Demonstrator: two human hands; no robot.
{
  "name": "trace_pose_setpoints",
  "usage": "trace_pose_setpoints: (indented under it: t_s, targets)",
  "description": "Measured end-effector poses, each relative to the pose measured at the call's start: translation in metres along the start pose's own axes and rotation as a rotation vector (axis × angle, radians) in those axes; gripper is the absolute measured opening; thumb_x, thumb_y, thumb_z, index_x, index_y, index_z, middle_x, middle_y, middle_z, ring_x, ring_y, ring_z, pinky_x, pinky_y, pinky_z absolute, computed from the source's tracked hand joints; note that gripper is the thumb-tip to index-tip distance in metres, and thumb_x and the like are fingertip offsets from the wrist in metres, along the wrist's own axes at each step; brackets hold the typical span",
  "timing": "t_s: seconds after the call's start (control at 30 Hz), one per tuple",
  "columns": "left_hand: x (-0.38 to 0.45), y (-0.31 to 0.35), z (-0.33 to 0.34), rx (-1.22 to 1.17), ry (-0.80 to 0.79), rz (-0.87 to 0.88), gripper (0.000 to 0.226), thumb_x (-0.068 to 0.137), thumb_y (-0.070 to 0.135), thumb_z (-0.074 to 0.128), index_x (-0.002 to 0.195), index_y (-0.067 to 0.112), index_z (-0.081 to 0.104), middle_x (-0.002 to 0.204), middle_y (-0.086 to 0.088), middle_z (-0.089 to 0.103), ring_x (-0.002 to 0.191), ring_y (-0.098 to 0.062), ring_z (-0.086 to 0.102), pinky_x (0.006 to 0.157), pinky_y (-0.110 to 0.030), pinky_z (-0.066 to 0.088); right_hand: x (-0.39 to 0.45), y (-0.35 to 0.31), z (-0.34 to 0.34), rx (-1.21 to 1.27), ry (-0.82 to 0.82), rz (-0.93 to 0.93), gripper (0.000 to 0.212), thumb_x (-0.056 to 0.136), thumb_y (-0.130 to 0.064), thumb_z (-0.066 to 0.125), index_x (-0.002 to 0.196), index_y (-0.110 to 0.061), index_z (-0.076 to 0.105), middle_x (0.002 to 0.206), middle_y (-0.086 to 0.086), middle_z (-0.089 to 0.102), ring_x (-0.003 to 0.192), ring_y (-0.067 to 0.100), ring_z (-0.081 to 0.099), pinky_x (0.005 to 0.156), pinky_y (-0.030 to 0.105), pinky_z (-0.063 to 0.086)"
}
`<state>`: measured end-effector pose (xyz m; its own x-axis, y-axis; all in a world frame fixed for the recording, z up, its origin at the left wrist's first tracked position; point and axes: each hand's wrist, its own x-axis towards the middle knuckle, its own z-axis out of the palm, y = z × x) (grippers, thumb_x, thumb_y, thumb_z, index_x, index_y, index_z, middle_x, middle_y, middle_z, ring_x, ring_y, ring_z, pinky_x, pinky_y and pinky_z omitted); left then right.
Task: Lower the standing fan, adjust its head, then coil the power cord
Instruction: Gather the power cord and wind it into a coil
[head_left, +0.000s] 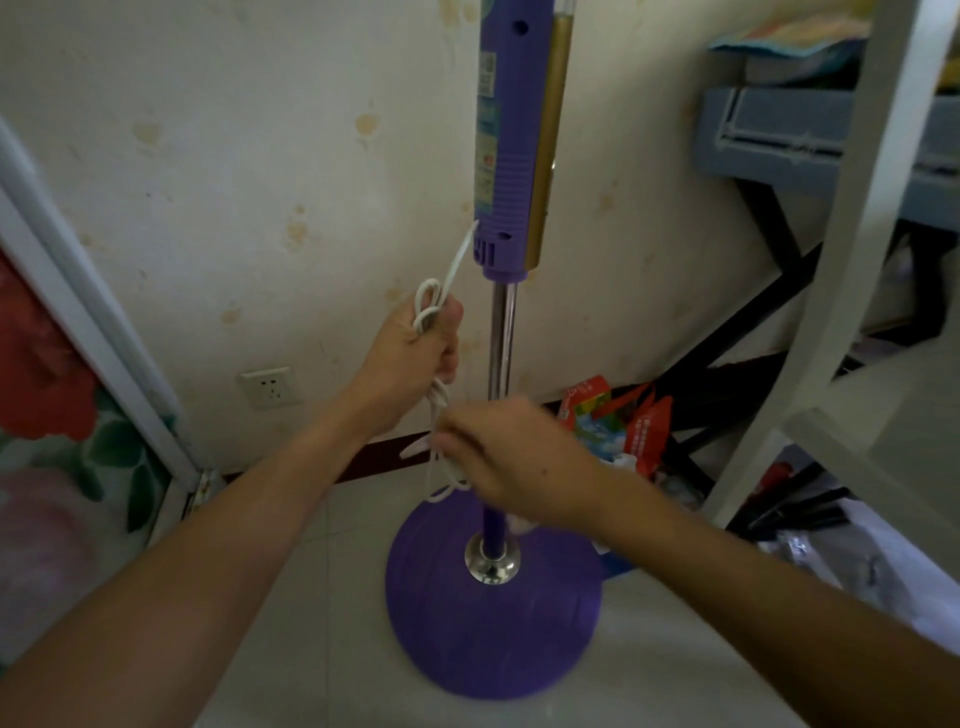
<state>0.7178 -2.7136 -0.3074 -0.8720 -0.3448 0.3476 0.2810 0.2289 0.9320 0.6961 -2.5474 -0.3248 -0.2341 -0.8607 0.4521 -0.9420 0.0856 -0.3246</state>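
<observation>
Two bare forearms reach forward over the pale tiled floor (311, 597) toward a purple standing fan. Nearest stands the fan's round purple base (493, 623), with a chrome collar where the pole meets it. Just above the base the right hand (514, 457) is blurred; its fingers curl toward hanging loops of the white power cord (441, 415), though whether they actually pinch it I cannot tell. Higher and to the left, the left hand (415, 353) is closed in a fist round the gathered cord, small loops sticking out above the thumb and a strand running up to the purple control column (506, 156). Behind the chrome pole (503, 338), a white wall socket (270, 387) sits low on the stained wall, and red bags (644, 431) lie to the right.
</observation>
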Motion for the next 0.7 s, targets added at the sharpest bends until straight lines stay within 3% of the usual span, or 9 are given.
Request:
trace_pose_setpoints:
  t_s: [0.13,0.27,0.33,0.4,0.47,0.5,0.6,0.67,0.7]
  targets:
    - [0.006,0.01,-0.02,-0.423,-0.29,-0.245,0.031,0.102,0.032,0.044,0.075,0.019,0.038,0.061,0.004,0.023,0.049,-0.007,0.024,0.044,-0.018,0.031,0.017,0.037,-0.029,-0.042,0.309,-0.051,0.036,0.093,-0.038,0.063,0.082,-0.004,0.068,0.072,0.004,0.064,0.065,0.01,0.052,0.063,0.019,0.038]
    - [0.002,0.015,-0.006,-0.704,-0.277,-0.242,0.027,0.1,0.036,0.035,0.079,0.018,0.036,0.063,0.002,0.015,0.049,-0.007,0.015,0.045,-0.019,0.018,0.033,0.053,0.005,0.108,0.517,0.105,0.023,0.096,-0.017,0.063,0.086,0.002,0.07,0.077,0.011,0.065,0.07,0.015,0.056,0.066,0.027,0.044]
    - [0.0,0.017,0.005,-0.822,-0.17,-0.202,0.031,0.101,0.036,0.032,0.078,0.017,0.037,0.059,0.004,0.018,0.046,-0.005,0.019,0.043,-0.017,0.021,0.018,0.059,0.024,0.324,0.493,0.343,0.02,0.102,-0.012,0.056,0.087,-0.003,0.067,0.075,0.003,0.059,0.067,0.003,0.056,0.065,0.024,0.044]
    - [0.001,0.02,0.014,-0.87,-0.051,-0.169,0.032,0.1,0.036,0.038,0.075,0.016,0.038,0.055,0.005,0.025,0.043,-0.004,0.026,0.04,-0.017,0.027,-0.006,0.052,0.052,0.467,0.219,0.584,0.012,0.103,-0.01,0.054,0.097,-0.014,0.063,0.082,-0.009,0.054,0.068,-0.012,0.054,0.071,0.013,0.046]
    - [0.003,0.018,0.023,-0.785,0.092,-0.147,0.033,0.103,0.032,0.041,0.074,0.017,0.035,0.053,0.006,0.028,0.042,-0.005,0.027,0.039,-0.018,0.03,-0.019,0.037,0.079,0.392,0.002,0.566,0.017,0.107,-0.021,0.046,0.108,-0.011,0.059,0.088,-0.008,0.054,0.074,-0.001,0.052,0.081,0.032,0.049]
    - [0.004,0.016,0.027,-0.724,0.164,-0.131,0.032,0.104,0.029,0.04,0.076,0.016,0.035,0.053,0.005,0.029,0.043,-0.006,0.027,0.039,-0.019,0.03,-0.018,0.026,0.084,0.294,-0.028,0.47,0.022,0.108,-0.023,0.041,0.101,-0.009,0.056,0.08,-0.004,0.054,0.067,0.008,0.049,0.072,0.039,0.044]
    - [0.004,0.007,0.027,-0.291,0.286,-0.042,0.024,0.106,0.026,0.042,0.085,0.013,0.037,0.056,0.002,0.034,0.045,-0.008,0.033,0.043,-0.023,0.035,-0.009,-0.005,0.07,0.049,-0.094,0.229,0.028,0.108,-0.025,0.04,0.093,-0.006,0.051,0.076,0.016,0.063,0.058,0.031,0.051,0.055,0.041,0.036]
    - [0.001,-0.001,0.019,0.024,0.217,0.023,0.023,0.105,0.026,0.044,0.086,0.015,0.041,0.059,0.002,0.039,0.048,-0.008,0.039,0.049,-0.025,0.04,-0.007,-0.014,0.042,-0.086,-0.045,0.055,0.021,0.104,-0.024,0.048,0.088,-0.011,0.052,0.07,0.012,0.061,0.052,0.029,0.048,0.048,0.035,0.036]
    - [0.001,-0.002,0.011,0.061,0.161,0.025,0.025,0.105,0.027,0.045,0.083,0.017,0.041,0.058,0.004,0.041,0.048,-0.009,0.04,0.049,-0.026,0.04,-0.006,-0.017,0.025,-0.161,-0.004,-0.024,0.015,0.098,-0.02,0.055,0.085,-0.015,0.051,0.062,0.004,0.051,0.046,0.02,0.04,0.043,0.028,0.031]
